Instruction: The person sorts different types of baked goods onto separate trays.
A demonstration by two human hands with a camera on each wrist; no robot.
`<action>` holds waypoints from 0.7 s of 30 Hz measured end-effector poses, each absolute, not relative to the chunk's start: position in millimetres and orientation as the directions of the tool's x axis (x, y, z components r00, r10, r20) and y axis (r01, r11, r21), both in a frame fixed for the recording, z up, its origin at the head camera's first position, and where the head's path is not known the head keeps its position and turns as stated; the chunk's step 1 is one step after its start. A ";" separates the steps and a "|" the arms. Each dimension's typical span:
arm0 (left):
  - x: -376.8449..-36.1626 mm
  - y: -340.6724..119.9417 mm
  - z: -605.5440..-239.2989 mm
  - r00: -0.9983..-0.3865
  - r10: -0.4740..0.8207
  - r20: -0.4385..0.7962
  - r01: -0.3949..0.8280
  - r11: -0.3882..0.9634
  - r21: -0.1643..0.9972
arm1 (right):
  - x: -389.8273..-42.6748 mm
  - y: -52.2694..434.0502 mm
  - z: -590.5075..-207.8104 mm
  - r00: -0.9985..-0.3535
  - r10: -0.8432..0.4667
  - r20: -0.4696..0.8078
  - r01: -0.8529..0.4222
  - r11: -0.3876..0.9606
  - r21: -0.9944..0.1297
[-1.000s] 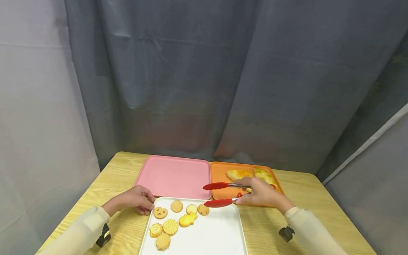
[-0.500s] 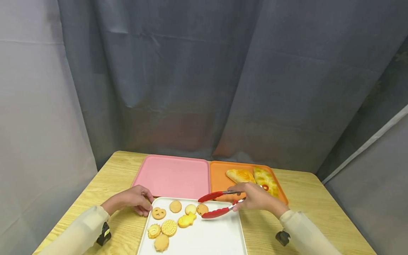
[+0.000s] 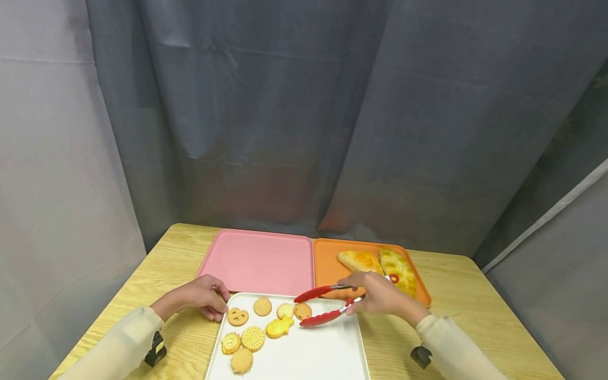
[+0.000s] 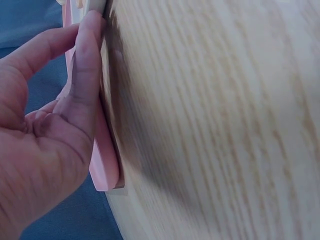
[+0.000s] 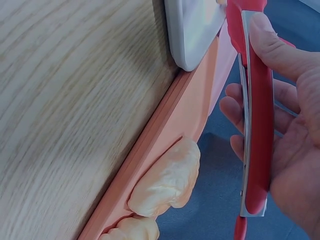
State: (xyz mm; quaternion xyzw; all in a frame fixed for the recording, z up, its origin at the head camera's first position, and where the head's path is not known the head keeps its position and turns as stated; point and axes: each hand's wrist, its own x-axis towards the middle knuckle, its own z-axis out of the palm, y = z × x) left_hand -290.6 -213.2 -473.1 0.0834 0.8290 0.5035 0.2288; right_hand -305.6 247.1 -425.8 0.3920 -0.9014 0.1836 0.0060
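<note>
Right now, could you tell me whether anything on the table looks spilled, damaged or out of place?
Nothing stands out. The biscuits lie flat on the white rectangular tray, the bread rolls sit inside the orange tray, and the pink tray is level.

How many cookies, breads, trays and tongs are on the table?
cookies: 8
breads: 2
trays: 3 (pink, orange, white)
tongs: 1
Total: 14

Behind the white rectangular plastic tray [image 3: 328, 359] on the wooden worktop [image 3: 475, 316] lie the pink square plastic tray [image 3: 258, 258] and, right of that, the orange plastic tray [image 3: 328, 264].
</note>
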 end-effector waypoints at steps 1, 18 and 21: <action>-290.4 -213.0 -473.0 -0.882 0.366 -0.296 -0.093 0.481 0.872 | -305.3 246.9 -426.3 -0.689 -0.707 0.159 -0.714 0.624 -0.318; -289.1 -212.6 -471.1 -0.884 0.363 -0.294 -0.090 0.485 0.870 | -301.4 249.5 -427.4 -0.698 -0.703 0.133 -0.704 0.640 -0.308; -289.0 -212.4 -470.8 -0.884 0.360 -0.298 -0.093 0.489 0.867 | -301.1 250.1 -427.4 -0.717 -0.689 0.108 -0.678 0.653 -0.338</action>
